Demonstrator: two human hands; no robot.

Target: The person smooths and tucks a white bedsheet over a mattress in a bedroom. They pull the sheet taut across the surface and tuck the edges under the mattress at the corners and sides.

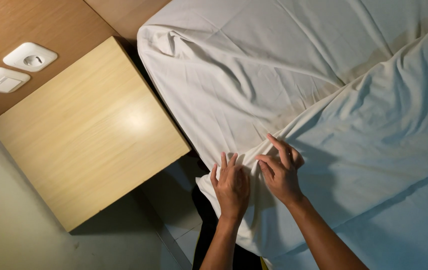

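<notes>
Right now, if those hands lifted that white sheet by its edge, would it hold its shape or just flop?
The white sheet would probably flop: it lies in soft creases and drapes over the mattress edge. It looks thin and likely light, bunching where the right hand pinches it. The left hand lies flat on it, so it may slide rather than resist.

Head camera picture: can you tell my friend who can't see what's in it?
Two hands, left and right, press on a wrinkled white sheet at a bed's edge. A wooden nightstand stands beside it.
</notes>
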